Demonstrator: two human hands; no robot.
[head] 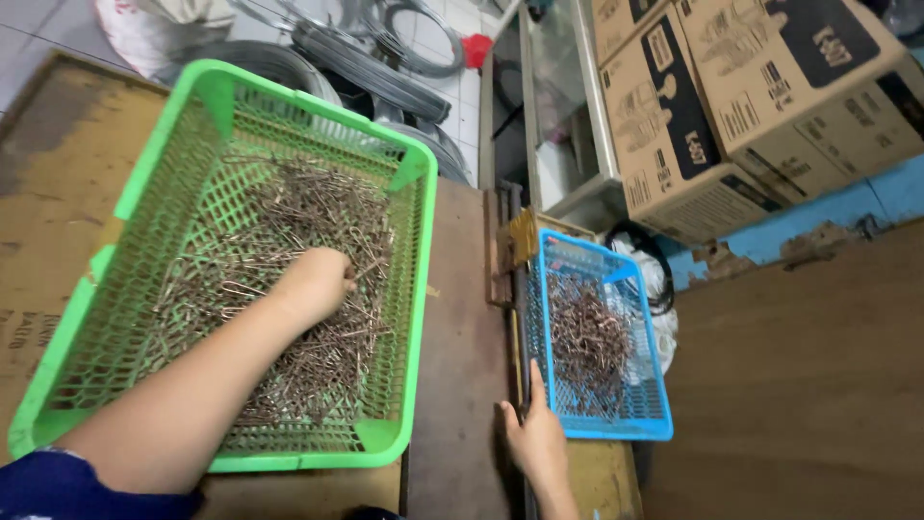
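Observation:
My left hand reaches into a large green mesh basket, fingers closed down in a heap of thin bent wire clips; whether it grips any is hidden. My right hand rests flat at the near left edge of a smaller blue mesh basket, which holds a pile of the same brownish wire clips. The right hand holds nothing.
Both baskets sit on a worn wooden bench. Coils of grey wire lie on the tiled floor beyond. Stacked cardboard boxes stand at the upper right, beside a metal frame. A brown wooden panel fills the right.

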